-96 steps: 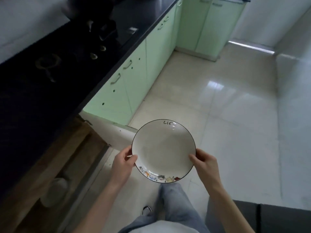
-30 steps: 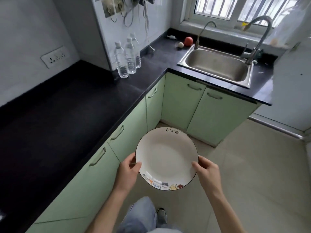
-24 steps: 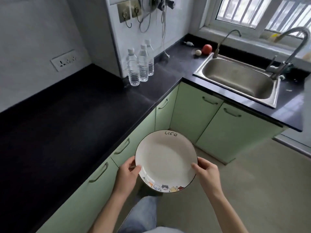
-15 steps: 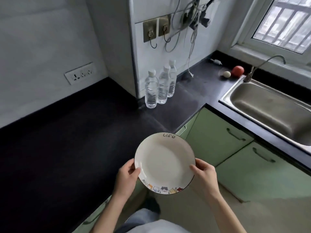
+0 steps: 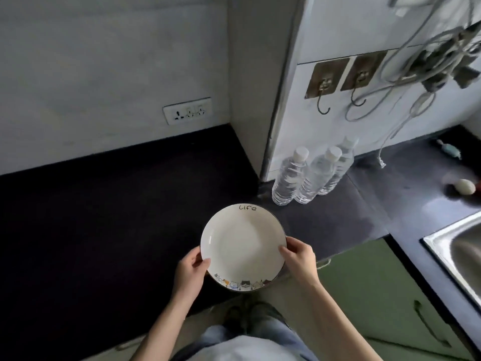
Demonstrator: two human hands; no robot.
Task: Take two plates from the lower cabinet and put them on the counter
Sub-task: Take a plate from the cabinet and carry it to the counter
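A white plate (image 5: pixel 243 246) with a dark rim, the word "life" at its far edge and small coloured figures at its near edge is held level in front of me. My left hand (image 5: pixel 191 273) grips its left rim and my right hand (image 5: pixel 299 259) grips its right rim. The plate hangs over the front edge of the black counter (image 5: pixel 104 217), slightly above the surface. Whether a second plate lies under it I cannot tell. No lower cabinet interior is in view.
Three water bottles (image 5: pixel 309 178) stand on the counter just beyond the plate, by a wall corner. A steel sink (image 5: pixel 458 254) is at the right. A pale egg-like object (image 5: pixel 464 186) lies near it. Hooks and cables (image 5: pixel 406 82) hang on the wall. Green cabinet doors (image 5: pixel 377 295) sit below.
My view has swung left and closer to the counter. The plate, still held by both hands, has moved from over the floor to above the counter's front edge.
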